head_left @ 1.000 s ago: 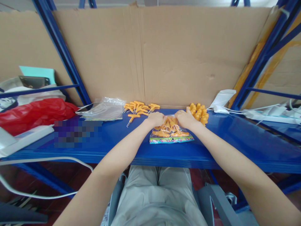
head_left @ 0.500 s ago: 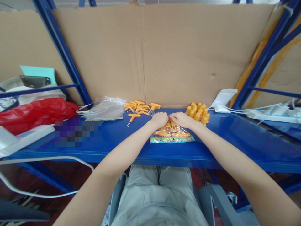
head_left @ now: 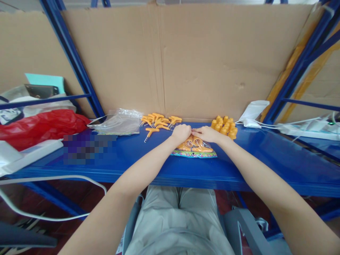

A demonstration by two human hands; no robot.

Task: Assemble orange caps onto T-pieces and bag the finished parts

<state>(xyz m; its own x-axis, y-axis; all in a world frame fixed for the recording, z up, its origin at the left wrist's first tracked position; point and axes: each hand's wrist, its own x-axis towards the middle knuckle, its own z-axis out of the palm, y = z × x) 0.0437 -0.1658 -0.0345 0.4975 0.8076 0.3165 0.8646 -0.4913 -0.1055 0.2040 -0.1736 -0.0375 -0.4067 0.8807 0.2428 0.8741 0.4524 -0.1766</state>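
A clear plastic bag point(head_left: 195, 148) with a colourful printed strip along its near edge lies on the blue shelf point(head_left: 148, 161), filled with orange plastic pieces. My left hand point(head_left: 181, 133) and my right hand point(head_left: 205, 134) meet at the bag's far edge, fingers curled and pinching it. Loose orange T-shaped pieces point(head_left: 158, 122) with small chains lie just left of my hands. A cluster of orange cylinder-like pieces point(head_left: 224, 127) sits just right of them.
A stack of empty clear bags point(head_left: 118, 122) lies at left, beside a red plastic bag point(head_left: 39, 127) and white items. A cardboard sheet point(head_left: 186, 60) backs the shelf. White cables and a power strip point(head_left: 305, 129) lie at right. Blue rack posts stand on both sides.
My two hands have drawn together along the bag's far edge, and the bag has shifted slightly away from me.
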